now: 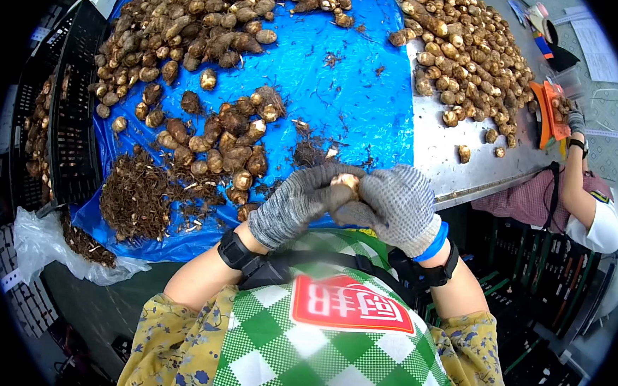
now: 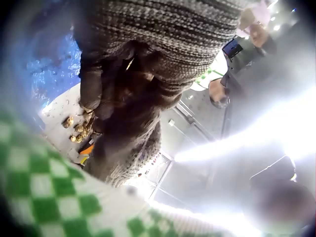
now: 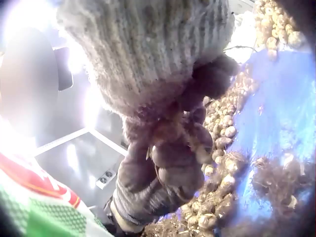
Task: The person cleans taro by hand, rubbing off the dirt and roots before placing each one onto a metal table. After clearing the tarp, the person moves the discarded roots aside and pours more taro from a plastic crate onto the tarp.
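Observation:
A small taro corm (image 1: 345, 182) with a pale patch shows between my two gloved hands, just in front of the apron. My left hand (image 1: 295, 203), in a dark grey knit glove, grips it from the left. From the right, my right hand (image 1: 399, 207), in a lighter dotted glove, curls its fingers around the same corm. In both wrist views the gloved fingers cover most of it. Nearest beyond the left hand lies a cluster of brown taros (image 1: 227, 142) on the blue sheet (image 1: 343, 89).
Unsorted taros (image 1: 185, 23) heap at the back left, and paler taros (image 1: 466, 54) pile on the metal table (image 1: 432, 140). Root scraps (image 1: 139, 200) lie front left beside a black crate (image 1: 77, 108). Another person (image 1: 591, 203) works at the right by an orange tray (image 1: 549, 112).

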